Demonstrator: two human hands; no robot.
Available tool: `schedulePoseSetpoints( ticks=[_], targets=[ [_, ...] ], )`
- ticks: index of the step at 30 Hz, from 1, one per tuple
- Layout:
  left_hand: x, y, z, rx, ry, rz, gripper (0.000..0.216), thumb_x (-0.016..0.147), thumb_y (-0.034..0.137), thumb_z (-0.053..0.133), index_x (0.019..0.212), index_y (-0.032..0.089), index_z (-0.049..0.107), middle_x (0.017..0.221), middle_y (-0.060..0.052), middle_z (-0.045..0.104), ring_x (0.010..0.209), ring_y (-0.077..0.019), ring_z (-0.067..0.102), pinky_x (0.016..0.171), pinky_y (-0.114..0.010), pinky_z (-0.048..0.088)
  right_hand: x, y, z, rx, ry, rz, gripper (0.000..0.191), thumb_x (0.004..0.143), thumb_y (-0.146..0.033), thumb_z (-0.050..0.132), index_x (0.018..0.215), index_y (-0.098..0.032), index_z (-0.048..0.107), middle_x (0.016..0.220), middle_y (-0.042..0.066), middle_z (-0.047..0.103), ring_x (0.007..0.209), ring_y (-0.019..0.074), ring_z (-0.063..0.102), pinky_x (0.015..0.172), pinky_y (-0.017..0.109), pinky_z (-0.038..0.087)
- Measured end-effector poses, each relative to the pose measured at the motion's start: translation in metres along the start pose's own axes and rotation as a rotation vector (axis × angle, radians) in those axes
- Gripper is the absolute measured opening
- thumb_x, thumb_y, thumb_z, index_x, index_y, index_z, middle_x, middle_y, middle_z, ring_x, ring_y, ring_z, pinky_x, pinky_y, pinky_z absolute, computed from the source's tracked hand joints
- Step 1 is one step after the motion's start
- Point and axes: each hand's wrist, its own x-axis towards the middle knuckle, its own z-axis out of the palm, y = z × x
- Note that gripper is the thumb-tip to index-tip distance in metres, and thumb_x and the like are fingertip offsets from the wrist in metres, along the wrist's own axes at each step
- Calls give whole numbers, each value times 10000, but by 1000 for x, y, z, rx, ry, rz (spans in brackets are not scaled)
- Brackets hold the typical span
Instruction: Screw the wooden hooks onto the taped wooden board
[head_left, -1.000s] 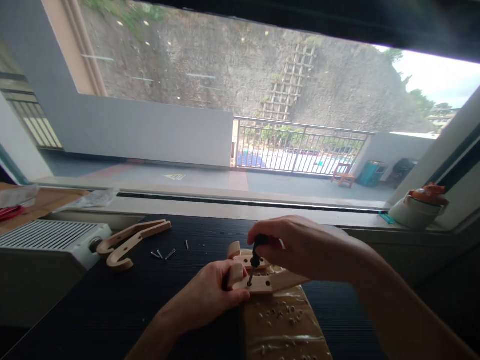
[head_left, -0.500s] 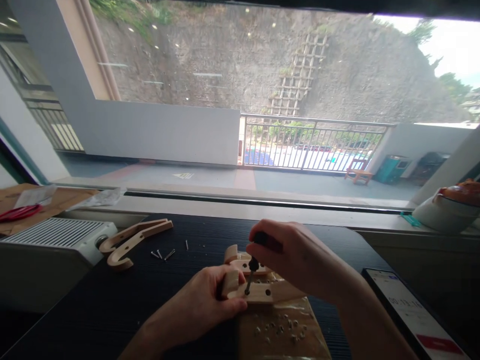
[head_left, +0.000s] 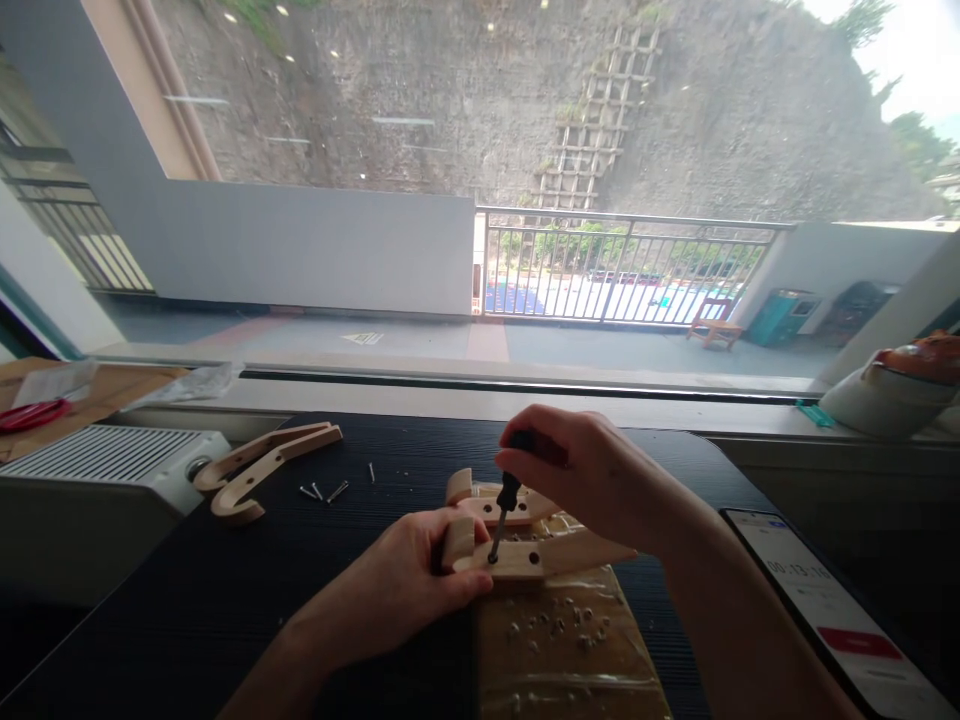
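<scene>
Pale wood: a curved wooden hook [head_left: 517, 562] lies across the taped block [head_left: 559, 680]; a matching hook [head_left: 504, 509] sits just beyond, also on the block. Left hand [head_left: 416, 570] pinches the near one's curled end at the block's left edge. Right hand [head_left: 581, 455] is wrapped firmly round the handle of a screwdriver [head_left: 508, 492], tip in the hole nearest the curl; cannot tell if a screw sits there. Shaft leans slightly. Judgement: better square to the wood, pressure straight down; a slip could catch the left thumb. Loose screws [head_left: 316, 492] lie left of the block.
</scene>
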Motion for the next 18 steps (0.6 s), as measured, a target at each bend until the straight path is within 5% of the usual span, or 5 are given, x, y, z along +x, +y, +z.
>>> schedulePoseSetpoints(
  ticks=[9, 18],
  targets=[
    [0, 4, -1, -1, 15, 14, 136, 734, 284, 602, 792, 164, 574, 746, 36, 479, 660, -110, 402, 606, -176, 353, -4, -12, 1, -14, -5, -100, 128, 850, -271, 490, 853, -206, 600, 637, -46, 525, 549, 65, 398, 535, 204, 293],
    [1, 1, 0, 9, 9, -4, 212, 733, 303, 607, 892, 165, 593, 780, 36, 506, 671, -113, 420, 616, -187, 361, -3, -3, -2, -105, 19, -18, 195, 859, -371, 477, 889, -229, 607, 614, -47, 539, 543, 75, 417, 514, 214, 279]
  ],
)
